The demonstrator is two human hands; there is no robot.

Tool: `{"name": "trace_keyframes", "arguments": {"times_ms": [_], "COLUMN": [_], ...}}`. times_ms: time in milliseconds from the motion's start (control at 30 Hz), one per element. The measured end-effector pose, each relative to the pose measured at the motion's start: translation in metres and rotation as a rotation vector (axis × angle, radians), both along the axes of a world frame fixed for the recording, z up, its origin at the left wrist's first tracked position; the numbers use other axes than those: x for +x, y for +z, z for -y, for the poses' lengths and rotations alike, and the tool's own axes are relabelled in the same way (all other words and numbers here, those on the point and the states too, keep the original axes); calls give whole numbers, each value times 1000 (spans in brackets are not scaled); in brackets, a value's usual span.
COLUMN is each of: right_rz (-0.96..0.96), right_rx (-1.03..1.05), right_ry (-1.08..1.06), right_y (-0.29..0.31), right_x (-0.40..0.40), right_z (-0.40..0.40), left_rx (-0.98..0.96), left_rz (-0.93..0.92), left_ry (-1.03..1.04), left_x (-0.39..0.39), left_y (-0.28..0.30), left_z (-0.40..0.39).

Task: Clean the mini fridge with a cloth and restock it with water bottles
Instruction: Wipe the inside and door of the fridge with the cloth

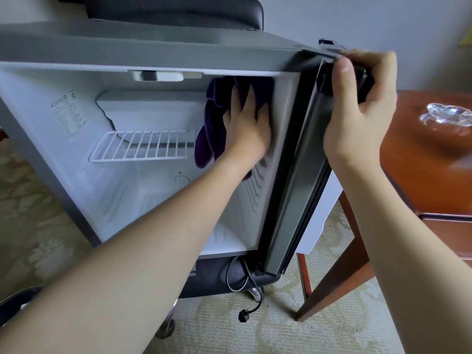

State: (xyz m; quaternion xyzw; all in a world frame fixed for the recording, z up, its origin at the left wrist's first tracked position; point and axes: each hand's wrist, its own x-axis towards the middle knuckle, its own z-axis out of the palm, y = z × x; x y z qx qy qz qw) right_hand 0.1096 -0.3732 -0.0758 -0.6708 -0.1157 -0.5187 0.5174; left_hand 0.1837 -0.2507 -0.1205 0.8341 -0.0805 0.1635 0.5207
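The grey mini fridge (153,49) stands open on a black chair, its white inside bare except for a wire shelf (143,146). My left hand (246,126) is inside, fingers straight, pressing a dark purple cloth (212,123) against the right inner wall. My right hand (357,108) grips the top corner of the open door (298,175), fingers curled round its edge. No water bottles are in view.
A reddish wooden table (429,159) stands right of the door with a clear glass ornament (444,114) on it. The fridge's black power cord (245,290) hangs unplugged over the patterned carpet (255,333). A dark round object sits at the lower left edge.
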Motion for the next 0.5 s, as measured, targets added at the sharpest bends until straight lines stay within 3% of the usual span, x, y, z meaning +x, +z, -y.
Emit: {"name": "trace_keyframes", "arguments": {"times_ms": [133,300,433,500], "right_rz": [6,15,21,18], "right_rx": [-15,-39,-47,-48], "right_ry": [0,-1,7,1], "right_y": [0,1,0,0], "right_x": [2,5,3,2], "right_z": [1,1,1,1], "left_rx": [36,307,307,359], "left_rz": [-50,-59,-216,-202], "left_ry": [27,130,182,218], "left_x": [30,71,77,74], "left_y": [16,26,41,42], "left_z": [2,-7,-9,-4]}}
